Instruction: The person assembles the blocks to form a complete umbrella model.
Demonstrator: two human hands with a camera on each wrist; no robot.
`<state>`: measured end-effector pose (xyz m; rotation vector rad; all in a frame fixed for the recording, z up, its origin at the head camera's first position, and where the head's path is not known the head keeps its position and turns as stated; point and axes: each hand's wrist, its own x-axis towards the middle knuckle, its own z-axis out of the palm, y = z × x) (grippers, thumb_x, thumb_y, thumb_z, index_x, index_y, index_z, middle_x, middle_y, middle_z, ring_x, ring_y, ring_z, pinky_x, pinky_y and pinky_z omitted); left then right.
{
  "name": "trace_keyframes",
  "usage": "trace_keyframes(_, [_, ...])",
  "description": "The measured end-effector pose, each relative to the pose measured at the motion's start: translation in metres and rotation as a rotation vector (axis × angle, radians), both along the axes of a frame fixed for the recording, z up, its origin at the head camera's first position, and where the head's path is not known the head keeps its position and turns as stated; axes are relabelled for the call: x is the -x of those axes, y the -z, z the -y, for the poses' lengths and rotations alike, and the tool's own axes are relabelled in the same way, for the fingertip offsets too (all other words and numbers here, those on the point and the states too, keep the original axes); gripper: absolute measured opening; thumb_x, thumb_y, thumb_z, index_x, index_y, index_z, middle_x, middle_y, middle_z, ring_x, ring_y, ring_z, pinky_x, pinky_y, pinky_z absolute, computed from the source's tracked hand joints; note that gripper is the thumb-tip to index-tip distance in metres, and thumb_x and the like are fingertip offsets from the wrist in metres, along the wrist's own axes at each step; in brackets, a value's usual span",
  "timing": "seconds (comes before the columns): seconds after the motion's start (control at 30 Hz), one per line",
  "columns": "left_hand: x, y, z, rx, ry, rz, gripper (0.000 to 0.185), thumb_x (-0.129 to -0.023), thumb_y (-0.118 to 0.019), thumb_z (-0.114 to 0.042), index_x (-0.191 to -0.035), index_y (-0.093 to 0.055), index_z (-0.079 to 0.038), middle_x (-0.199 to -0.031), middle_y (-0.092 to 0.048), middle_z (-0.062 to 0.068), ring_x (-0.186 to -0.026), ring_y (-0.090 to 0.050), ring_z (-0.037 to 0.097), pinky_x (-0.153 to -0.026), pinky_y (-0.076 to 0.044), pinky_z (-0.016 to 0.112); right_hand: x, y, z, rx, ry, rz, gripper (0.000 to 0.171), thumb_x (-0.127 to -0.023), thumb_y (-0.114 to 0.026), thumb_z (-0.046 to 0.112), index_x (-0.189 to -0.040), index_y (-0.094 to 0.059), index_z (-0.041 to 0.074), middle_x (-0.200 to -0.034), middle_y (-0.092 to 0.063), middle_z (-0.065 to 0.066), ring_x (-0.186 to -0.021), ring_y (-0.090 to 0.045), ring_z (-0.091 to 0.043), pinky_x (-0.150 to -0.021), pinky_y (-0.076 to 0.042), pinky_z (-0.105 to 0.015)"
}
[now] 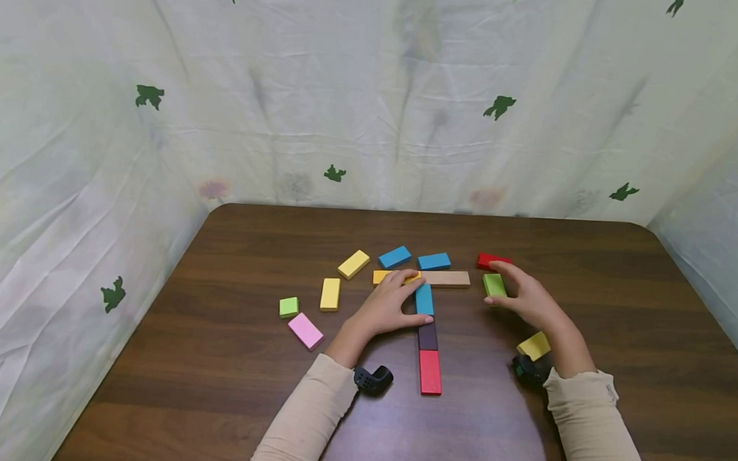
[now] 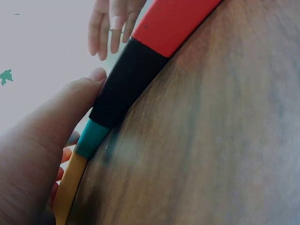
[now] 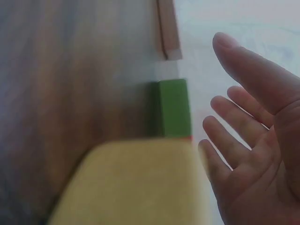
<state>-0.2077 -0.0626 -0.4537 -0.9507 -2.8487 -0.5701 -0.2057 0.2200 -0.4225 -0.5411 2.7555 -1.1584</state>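
Blue block (image 1: 424, 299) lengthwise, pointing twd wall

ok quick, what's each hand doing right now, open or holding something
Left hand: open, fingers resting on the yellow block, thumb against the blue block.
Right hand: open, holding nothing, beside the green block.

With its fingers straight and spread, the right hand (image 3: 253, 140) hovers just right of the green block (image 3: 174, 107), a blurred yellow block (image 3: 131, 185) looms below that block, and a plain wooden block (image 3: 168, 33) lies above it.
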Motion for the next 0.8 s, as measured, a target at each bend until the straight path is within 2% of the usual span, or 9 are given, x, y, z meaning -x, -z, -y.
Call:
trace_keyframes(0.23, [0.000, 0.000, -0.001, 0.002, -0.002, 0.004, 0.081, -0.063, -0.037, -0.072, -0.127, -0.034, -0.021, -0.128, -0.027, -0.002, -0.117, -0.019, 0.016, -0.091, -0.025, 0.035, -0.001, 0.007, -0.006, 0.044, 0.016, 0.063, 0.073, -0.069, -0.064, 0.034, -0.129, -0.027, 0.012, -0.130, -0.026, -0.013, -0.116, -0.024, -0.033, -0.089, -0.022, -0.048])
trace_keyframes(0.43, [0.000, 0.000, 0.000, 0.005, -0.006, 0.015, 0.081, -0.063, -0.038, -0.071, -0.127, -0.034, -0.022, -0.128, -0.027, -0.002, -0.117, -0.019, 0.016, -0.090, -0.026, 0.035, 0.001, 0.013, -0.009, 0.039, 0.000, 0.113, 0.074, -0.071, -0.063, 0.030, -0.130, -0.023, 0.012, -0.132, -0.021, -0.014, -0.116, -0.021, -0.035, -0.090, -0.021, -0.048])
trace_keyframes(0.8, [-0.001, 0.000, 0.000, 0.010, -0.009, 0.017, 0.080, -0.063, -0.038, -0.071, -0.126, -0.035, -0.022, -0.128, -0.027, -0.002, -0.117, -0.019, 0.016, -0.090, -0.026, 0.036, 0.003, 0.013, -0.010, 0.024, -0.022, 0.144, 0.070, -0.074, -0.061, 0.024, -0.130, -0.022, 0.009, -0.130, -0.021, -0.018, -0.113, -0.024, -0.037, -0.086, -0.023, -0.050])
